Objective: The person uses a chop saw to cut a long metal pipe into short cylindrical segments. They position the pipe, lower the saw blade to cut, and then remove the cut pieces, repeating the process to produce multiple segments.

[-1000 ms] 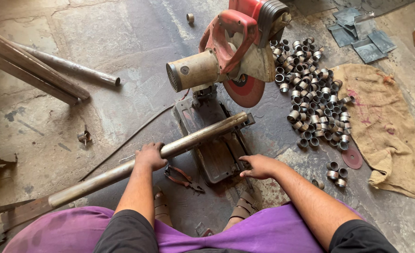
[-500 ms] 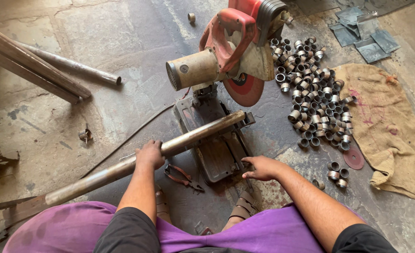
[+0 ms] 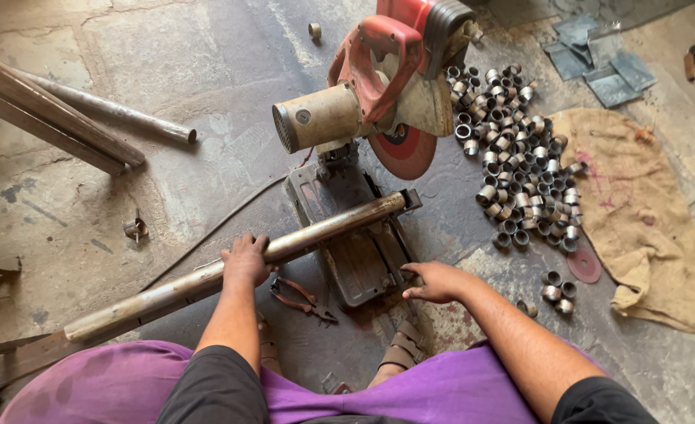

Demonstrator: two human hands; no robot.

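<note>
Gripping pipe (image 3: 206, 281) under left hand (image 3: 245, 261)

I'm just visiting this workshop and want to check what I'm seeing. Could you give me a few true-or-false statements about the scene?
1. The left hand grips the long metal pipe. True.
2. The right hand holds the pliers. False: the pliers lie on the floor between the hands.
3. Cut metal rings are heaped right of the chop saw. True.
4. The saw blade is down in the pipe. False: it is raised above it.
</note>
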